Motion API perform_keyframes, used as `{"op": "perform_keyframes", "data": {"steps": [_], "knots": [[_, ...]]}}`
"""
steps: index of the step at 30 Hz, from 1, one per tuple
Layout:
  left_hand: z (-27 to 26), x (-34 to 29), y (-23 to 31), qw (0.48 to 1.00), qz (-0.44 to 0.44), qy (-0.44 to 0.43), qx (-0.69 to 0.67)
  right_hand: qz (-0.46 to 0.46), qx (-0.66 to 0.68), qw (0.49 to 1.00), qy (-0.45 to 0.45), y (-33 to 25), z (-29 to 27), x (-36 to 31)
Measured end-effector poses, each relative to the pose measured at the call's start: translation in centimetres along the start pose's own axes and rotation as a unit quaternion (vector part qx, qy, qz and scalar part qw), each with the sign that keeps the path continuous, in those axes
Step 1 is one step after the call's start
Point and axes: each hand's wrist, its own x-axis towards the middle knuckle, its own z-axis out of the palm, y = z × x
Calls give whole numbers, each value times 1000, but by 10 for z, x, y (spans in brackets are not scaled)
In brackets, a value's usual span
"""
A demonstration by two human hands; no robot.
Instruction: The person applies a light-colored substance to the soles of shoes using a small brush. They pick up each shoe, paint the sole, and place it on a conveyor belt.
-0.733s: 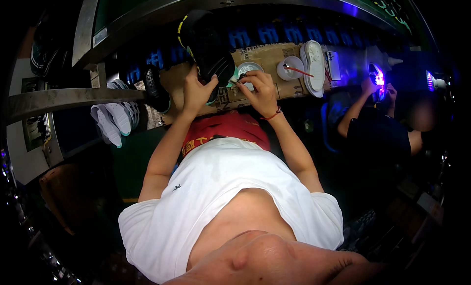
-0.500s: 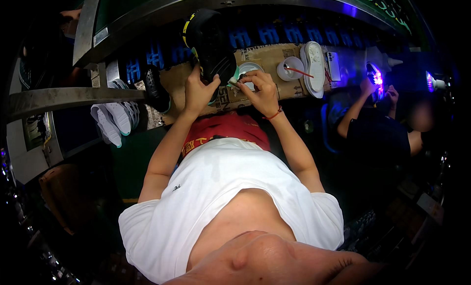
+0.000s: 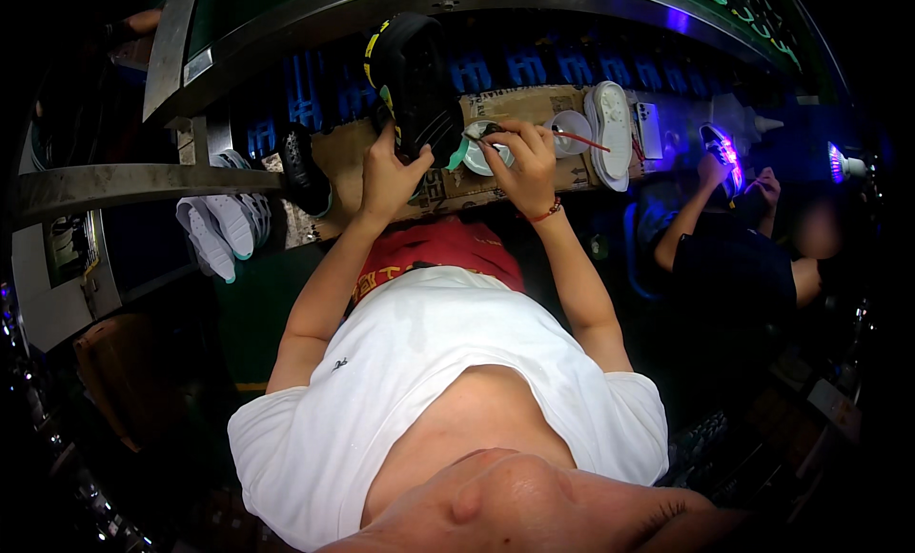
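A black shoe (image 3: pixel 419 81) with a yellow-marked edge stands tilted up over the bench, held near its lower end by my left hand (image 3: pixel 389 180), whose thumb and fingers close round it. My right hand (image 3: pixel 526 164) pinches what looks like a small brush (image 3: pixel 474 136) with a pale tip; most of its handle is hidden by the fingers. That tip is over a shallow white bowl (image 3: pixel 479 162), just right of the shoe and apart from it. A mint-green edge (image 3: pixel 457 153) shows between shoe and bowl.
Right of the bowl stand a white cup (image 3: pixel 569 145) with a red stick, pale soles (image 3: pixel 611 134) and a phone (image 3: pixel 648 129). Another black shoe (image 3: pixel 303 177) and white soles (image 3: pixel 214 234) are at left, by a metal bar (image 3: pixel 143 183). A co-worker (image 3: pixel 734 258) handles a purple-lit shoe.
My right hand has moved right, taking the brush tip from beside the shoe to over the bowl. The shoe in my left hand has shifted slightly right.
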Motion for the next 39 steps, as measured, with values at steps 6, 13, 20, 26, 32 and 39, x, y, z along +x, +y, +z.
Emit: {"op": "perform_keyframes", "data": {"steps": [6,13,20,26,32,39], "knots": [[3,1,1,1000,5,6,2,15,43,997,-62,-3,0,-12],[2,2,3,999,4,7,35,76,115,988,-73,-2,4,-16],[5,3,9,1000,-4,-17,22,23,-27,999,-3,3,0,-5],[20,48,35,974,9,-68,-214,185,60,959,207,9,-39,-4],[39,209,114,938,22,-201,-282,201,76,948,234,11,-65,-10],[40,154,76,947,65,-145,-279,241,58,964,93,27,-11,-57]]}}
